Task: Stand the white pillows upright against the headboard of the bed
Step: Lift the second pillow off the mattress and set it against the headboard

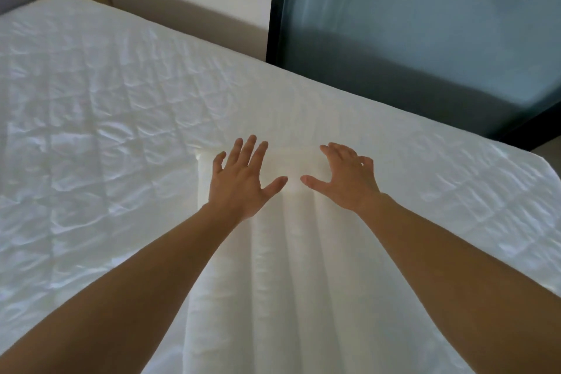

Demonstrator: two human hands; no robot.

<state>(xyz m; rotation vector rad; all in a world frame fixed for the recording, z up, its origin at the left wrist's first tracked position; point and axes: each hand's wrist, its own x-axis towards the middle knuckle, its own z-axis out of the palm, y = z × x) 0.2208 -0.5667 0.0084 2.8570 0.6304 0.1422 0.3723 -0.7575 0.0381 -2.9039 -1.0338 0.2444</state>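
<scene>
Two bare, sleeveless forearms [455, 252]

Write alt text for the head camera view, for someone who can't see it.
Two bare hands, left hand and right hand, reach forward with fingers spread over the far end of a ridged white pillow lying flat on a quilted white bed. A dark-framed window lies beyond the bed.

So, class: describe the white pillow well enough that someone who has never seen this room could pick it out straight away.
Start at the wide bed with its quilted white cover, beside the dark-framed glass panel. On its near side lies the pillow, running away from the viewer, with the left hand and right hand spread open over its far end. Long lengthwise ridges, not diamond quilting, mark it out.
</scene>
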